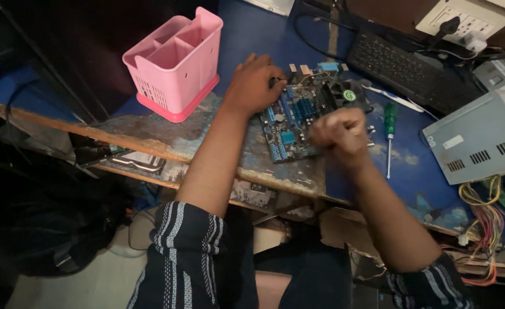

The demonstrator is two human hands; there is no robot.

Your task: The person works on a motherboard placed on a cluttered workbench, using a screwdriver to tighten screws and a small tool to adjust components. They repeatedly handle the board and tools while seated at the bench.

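Fingers of the left hand (253, 83) are pressed on the motherboard (301, 117); the blurred right hand (339, 133) is fisted above it.

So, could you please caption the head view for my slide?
Left hand steadies a blue motherboard on a worn bench, right hand fisted above it.

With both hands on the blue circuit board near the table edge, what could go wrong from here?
1. The circuit board lies close to the worn front edge of the table; a push from the left hand might slide it off.
2. The right hand is blurred, closed into a fist above the board; a quick move might hit the fan.
3. The green screwdriver lies loose beside that hand and might get knocked away.
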